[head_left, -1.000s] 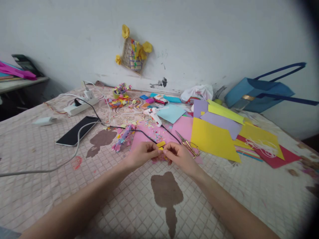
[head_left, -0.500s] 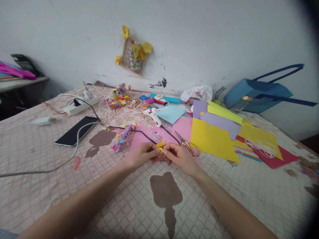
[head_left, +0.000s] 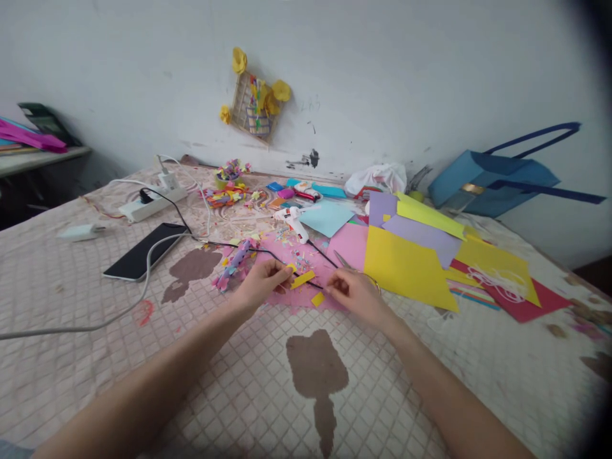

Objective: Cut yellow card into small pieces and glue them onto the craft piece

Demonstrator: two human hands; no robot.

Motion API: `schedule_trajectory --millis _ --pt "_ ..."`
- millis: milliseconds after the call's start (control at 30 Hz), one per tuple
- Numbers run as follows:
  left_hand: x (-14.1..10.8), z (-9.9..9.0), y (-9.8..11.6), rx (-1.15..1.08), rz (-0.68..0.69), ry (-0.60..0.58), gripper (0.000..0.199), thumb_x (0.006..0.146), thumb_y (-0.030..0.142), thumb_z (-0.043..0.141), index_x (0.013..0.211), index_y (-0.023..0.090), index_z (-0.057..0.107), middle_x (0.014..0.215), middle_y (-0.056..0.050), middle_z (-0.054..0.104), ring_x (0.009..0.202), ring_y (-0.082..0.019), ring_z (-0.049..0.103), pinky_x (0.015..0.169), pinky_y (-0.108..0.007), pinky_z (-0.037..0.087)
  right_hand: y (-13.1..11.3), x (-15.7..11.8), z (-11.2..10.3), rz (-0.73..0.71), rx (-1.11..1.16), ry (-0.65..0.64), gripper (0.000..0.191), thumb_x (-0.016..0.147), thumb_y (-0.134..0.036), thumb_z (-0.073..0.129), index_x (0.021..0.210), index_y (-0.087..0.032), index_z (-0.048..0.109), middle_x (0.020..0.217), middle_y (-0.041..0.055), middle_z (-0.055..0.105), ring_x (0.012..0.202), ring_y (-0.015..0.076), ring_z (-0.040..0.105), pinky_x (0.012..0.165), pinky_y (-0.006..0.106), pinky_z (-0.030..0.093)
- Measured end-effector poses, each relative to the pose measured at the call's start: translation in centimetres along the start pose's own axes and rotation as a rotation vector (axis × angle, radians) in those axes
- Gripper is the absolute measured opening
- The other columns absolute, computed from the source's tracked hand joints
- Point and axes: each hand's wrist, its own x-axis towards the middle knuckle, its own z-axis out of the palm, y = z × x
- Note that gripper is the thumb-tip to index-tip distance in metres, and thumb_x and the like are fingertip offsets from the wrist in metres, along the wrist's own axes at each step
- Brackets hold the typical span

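Observation:
My left hand (head_left: 265,280) pinches a small yellow paper piece at its fingertips, over the pink sheet (head_left: 329,305). My right hand (head_left: 351,290) is near the scissors (head_left: 344,260) and partly covers them; its fingers are curled together, and anything between them is too small to make out. A yellow strip (head_left: 303,279) and a small yellow square (head_left: 318,298) lie between the hands. The black cord (head_left: 270,254) passes behind my left hand. A white glue gun (head_left: 292,223) rests further back among paper scraps. Left of the hands lies a purple flower-covered piece (head_left: 236,262).
A phone (head_left: 143,252), white cable and power strip (head_left: 153,203) lie at the left. Yellow sheets (head_left: 406,268), purple sheets and white string (head_left: 497,284) are at the right. A blue bag (head_left: 492,182) stands against the wall.
My hands have moved apart, the left to the left and the right slightly to the right. The yellow strip and small square now show between them.

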Motion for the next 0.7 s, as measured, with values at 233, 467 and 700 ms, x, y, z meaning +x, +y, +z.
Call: schedule_trajectory --millis 233,467,700 --pt "0.0 0.0 0.1 0.015 0.012 -0.016 0.025 0.07 0.036 0.061 0.067 0.013 0.053 0.065 -0.003 0.06 0.057 -0.009 0.054 0.052 -0.02 0.043 -0.9 -0.2 0.3 -0.116 -0.116 -0.127 0.015 0.077 -0.016 0.054 0.089 -0.023 0.059 0.091 0.0014 0.059 0.08 0.016 0.056 0.073 0.029 0.037" --pt "0.2 -0.5 0.2 0.04 0.001 -0.03 0.022 0.072 0.034 0.059 0.068 0.013 0.052 0.067 -0.003 0.061 0.06 -0.01 0.056 0.052 -0.02 0.044 -1.2 -0.3 0.3 -0.151 -0.133 -0.147 0.012 0.075 -0.009 0.054 0.08 -0.021 0.055 0.088 0.0011 0.057 0.081 0.0157 0.054 0.068 0.026 0.036" --pt "0.5 -1.3 0.5 0.195 0.068 -0.036 0.02 0.076 0.032 0.054 0.069 0.014 0.052 0.065 -0.003 0.06 0.059 -0.01 0.055 0.05 -0.019 0.041 -0.9 -0.1 0.3 -0.056 0.127 -0.089 0.009 0.075 -0.011 0.052 0.074 -0.02 0.052 0.07 -0.002 0.057 0.066 0.013 0.053 0.058 0.024 0.038"
